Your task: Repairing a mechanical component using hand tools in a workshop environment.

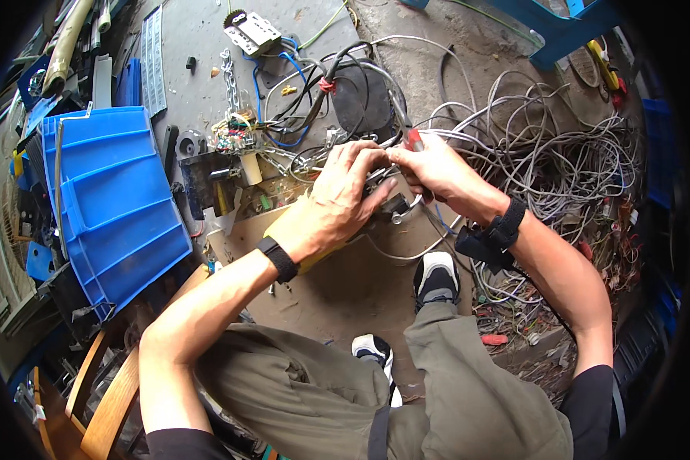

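Dirty floor (425,65) was littered all round. A red item (415,140), probably a tool, was gripped in the closed right hand (448,176), seemingly for control. The left hand (337,188) was held half-curled alongside, perhaps as a steady; whether anything was pinched could not be told. Between and just below both hands, a metal part (395,205) was partly covered. Cable (544,165) was heaped near the right hand, apparently left within reach.
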